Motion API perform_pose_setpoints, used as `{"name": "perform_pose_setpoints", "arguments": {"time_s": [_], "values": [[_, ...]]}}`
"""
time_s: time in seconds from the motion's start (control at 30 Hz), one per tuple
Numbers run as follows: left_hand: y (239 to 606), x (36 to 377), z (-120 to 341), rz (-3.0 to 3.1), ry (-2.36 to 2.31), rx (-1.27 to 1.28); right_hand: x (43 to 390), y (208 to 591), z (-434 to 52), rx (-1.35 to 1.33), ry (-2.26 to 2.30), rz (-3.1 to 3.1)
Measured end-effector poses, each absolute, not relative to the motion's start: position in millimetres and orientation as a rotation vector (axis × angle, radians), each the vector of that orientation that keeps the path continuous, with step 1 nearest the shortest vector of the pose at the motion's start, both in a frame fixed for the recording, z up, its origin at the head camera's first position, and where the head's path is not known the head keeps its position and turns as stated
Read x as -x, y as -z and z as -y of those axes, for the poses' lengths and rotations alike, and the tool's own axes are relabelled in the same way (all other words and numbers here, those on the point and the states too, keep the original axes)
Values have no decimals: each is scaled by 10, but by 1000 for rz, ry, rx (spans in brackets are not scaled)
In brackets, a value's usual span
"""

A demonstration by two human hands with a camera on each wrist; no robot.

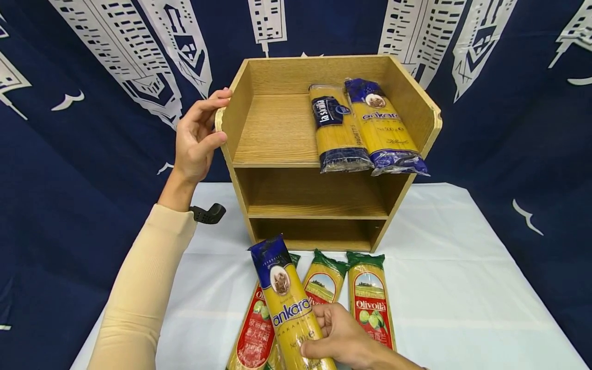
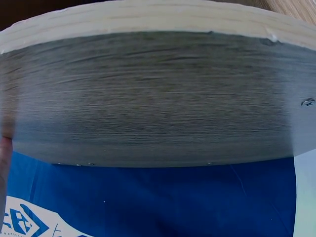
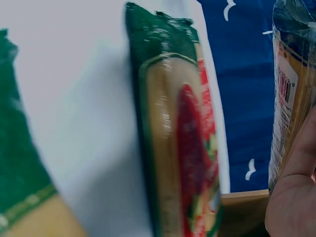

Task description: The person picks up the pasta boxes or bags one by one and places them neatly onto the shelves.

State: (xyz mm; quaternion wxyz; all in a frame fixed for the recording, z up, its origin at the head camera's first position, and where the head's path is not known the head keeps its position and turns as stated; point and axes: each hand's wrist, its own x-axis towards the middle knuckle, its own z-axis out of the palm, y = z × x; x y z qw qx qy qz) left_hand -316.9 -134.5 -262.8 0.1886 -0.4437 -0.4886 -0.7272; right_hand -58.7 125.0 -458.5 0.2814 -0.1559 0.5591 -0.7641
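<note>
Packet of "ankara" pasta (image 1: 283,298) angles up and away to the left from the person's right grip (image 1: 339,334), thumb over its front and fingers along its side, as seen from the head camera. The left grip (image 1: 196,136), up and to the left of the right one, holds a wooden shelf unit (image 1: 316,213) by the front corner of its side panel, between thumb and fingers; a black wrist device (image 1: 208,214) sits just below that grip. Across from the left grip, on the top tier, a "la Sicilia" packet (image 1: 342,136) lies beside a second ankara packet (image 1: 386,123). On the white-covered counter (image 1: 444,272), one Olivoilà packet (image 1: 253,331) lies left of the right grip, partly behind the held packet, a middle Olivoilà packet (image 1: 322,281) just beyond the grip and a right-hand Olivoilà packet (image 1: 370,295) to its right.

At the left wrist, the panel's outer face fills the view, a screw (image 2: 308,102) toward the right, a finger (image 2: 4,160) at the left edge; the rest of that grip is out of frame.

At the right wrist, the grip curls against the clear-wrapped packet at the right edge, its barcode (image 3: 285,85) above the hand. Blurred green-ended packets stand out to the left of the grip, with blue cloth (image 3: 245,108) between.
</note>
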Motion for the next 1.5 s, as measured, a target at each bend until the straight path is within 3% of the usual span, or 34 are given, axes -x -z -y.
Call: {"name": "perform_pose_setpoints", "arguments": {"time_s": [1.1,1.5], "values": [[2646,3180,1360,1389,2019,1258,687,3646,-1371,895,2258,-1305],[2650,3180,1348,1388,2018,1255,806,3353,-1273,820,2331,-1426]]}}
